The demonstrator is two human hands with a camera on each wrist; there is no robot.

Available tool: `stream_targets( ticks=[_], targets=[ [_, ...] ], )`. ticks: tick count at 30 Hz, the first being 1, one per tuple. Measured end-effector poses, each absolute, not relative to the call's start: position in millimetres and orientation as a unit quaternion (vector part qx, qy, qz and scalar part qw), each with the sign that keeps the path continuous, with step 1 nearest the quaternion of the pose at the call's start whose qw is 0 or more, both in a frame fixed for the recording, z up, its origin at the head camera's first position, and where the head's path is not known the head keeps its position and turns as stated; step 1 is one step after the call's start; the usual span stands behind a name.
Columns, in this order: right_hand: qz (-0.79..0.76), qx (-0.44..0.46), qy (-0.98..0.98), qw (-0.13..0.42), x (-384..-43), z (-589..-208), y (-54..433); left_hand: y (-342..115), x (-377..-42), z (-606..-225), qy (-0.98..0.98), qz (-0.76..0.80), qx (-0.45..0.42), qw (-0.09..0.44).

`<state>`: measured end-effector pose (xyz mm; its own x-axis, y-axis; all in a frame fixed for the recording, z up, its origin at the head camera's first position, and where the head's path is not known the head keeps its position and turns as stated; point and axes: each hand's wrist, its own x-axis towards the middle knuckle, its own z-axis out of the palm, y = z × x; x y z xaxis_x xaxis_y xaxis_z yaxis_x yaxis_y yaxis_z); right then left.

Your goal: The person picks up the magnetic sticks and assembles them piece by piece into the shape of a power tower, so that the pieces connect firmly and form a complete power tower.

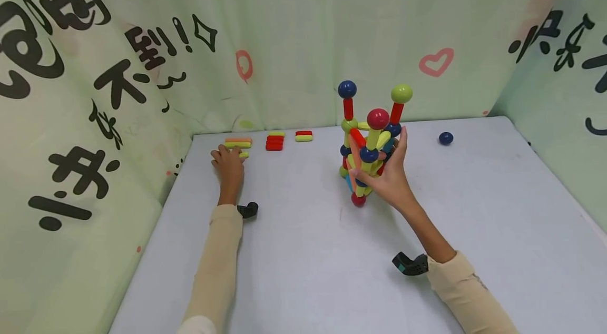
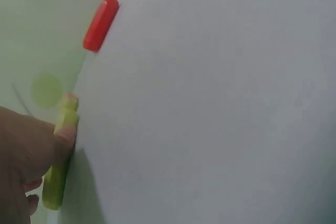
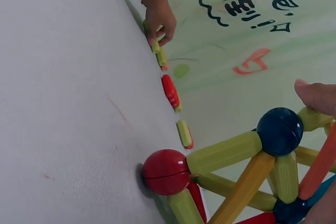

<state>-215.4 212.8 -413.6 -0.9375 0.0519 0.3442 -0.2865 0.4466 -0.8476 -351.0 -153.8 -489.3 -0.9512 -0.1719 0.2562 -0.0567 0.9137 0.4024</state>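
My left hand (image 1: 229, 168) is at the far left of the table and pinches a yellow-green rod (image 2: 60, 177) between thumb and fingers. In the head view that hand partly covers the rod. My right hand (image 1: 392, 181) grips a model made of coloured rods and balls (image 1: 369, 155), right of the table's middle. Red, blue and green balls join its yellow-green, red, orange and blue rods. Two red rods topped by a blue and a green ball rise from it. A red ball (image 3: 166, 172) forms its lowest near corner in the right wrist view.
Along the back edge lie an orange and yellow-green pair of rods (image 1: 238, 142), a stack of red rods (image 1: 274, 145) with a yellow-green one, and a red and yellow-green pair (image 1: 303, 136). A loose blue ball (image 1: 446, 138) sits at the back right. Printed curtains (image 1: 294, 60) stand behind.
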Motion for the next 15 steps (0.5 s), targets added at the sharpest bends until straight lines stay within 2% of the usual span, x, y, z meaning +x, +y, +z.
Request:
stream_targets(
  ticks=[3,7,11,15],
  targets=[
    [0.521,0.079,-0.835,0.158,-217.1,-413.8,213.3,-147.8,-348.1,-482.6,-0.961,-0.221,0.065,0.155],
    [0.518,0.093,-0.837,0.148,-220.2,-415.4,217.1,-121.2,-346.2,-458.1,-0.902,-0.402,0.031,0.15],
    [0.521,0.111,-0.835,0.14,-224.6,-417.9,223.0,-77.3,-347.4,-418.4,-0.781,-0.62,-0.031,0.06],
    [0.523,0.116,-0.836,0.119,-227.5,-420.8,226.4,-33.1,-351.4,-380.6,-0.69,-0.721,-0.061,-0.036]
  ],
)
